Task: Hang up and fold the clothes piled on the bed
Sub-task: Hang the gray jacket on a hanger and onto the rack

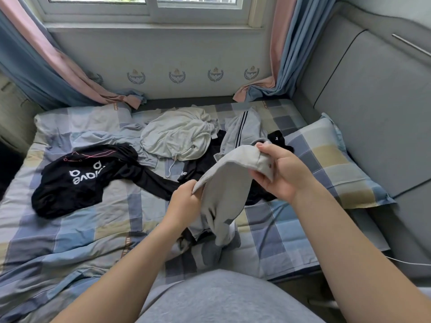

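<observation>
I hold a grey zip-up garment (227, 180) lifted above the bed. My left hand (185, 200) pinches its zipper edge at the lower left, and my right hand (283, 172) grips its upper edge with curled fingers. The garment's lower part hangs down to the sheet. Behind it on the bed lie a black shirt with white lettering (77, 180), a cream garment with a drawstring (177, 136), a grey piece with dark stripes (242, 131) and more black clothing (205, 164), partly hidden by the grey garment.
The bed has a checked blue, grey and yellow sheet (81, 229). A matching pillow (333, 164) lies at the right against a grey padded headboard (373, 101). Another pillow (79, 120) lies at the far left. Pink and blue curtains (279, 66) hang beside the window.
</observation>
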A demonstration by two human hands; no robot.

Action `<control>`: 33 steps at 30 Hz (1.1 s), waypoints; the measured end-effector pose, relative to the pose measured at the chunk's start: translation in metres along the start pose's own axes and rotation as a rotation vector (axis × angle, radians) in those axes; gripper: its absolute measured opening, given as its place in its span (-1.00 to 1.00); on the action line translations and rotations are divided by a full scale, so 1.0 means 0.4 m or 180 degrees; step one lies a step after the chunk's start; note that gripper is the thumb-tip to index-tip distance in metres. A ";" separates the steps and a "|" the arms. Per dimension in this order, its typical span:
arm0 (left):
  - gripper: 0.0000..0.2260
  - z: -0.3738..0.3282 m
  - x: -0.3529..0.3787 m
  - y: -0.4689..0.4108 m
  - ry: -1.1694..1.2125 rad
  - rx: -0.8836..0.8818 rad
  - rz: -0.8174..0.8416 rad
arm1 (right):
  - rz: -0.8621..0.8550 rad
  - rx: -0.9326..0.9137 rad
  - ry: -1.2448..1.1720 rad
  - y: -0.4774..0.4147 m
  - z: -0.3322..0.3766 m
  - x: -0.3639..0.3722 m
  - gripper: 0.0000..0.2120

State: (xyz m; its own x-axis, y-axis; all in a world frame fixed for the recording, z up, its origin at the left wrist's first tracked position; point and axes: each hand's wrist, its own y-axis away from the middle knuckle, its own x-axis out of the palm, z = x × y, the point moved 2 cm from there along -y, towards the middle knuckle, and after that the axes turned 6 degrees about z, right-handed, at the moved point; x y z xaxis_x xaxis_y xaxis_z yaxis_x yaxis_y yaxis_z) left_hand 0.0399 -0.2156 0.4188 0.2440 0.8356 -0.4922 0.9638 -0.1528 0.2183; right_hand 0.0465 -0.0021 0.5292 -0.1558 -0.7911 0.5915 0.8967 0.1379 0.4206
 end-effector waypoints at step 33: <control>-0.69 -0.241 -0.111 0.016 0.4121 -0.0827 0.0010 | -0.0562 -0.0236 0.3832 -0.139 -0.261 -0.170 -0.80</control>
State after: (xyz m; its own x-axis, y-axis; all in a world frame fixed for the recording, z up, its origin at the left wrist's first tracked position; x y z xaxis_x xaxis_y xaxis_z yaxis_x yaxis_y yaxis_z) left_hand 0.0249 -0.2028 0.5234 -0.1719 0.7547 0.6332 0.8795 -0.1720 0.4437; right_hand 0.0505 -0.0183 0.3938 0.1704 -0.8478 -0.5022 0.9297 -0.0306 0.3672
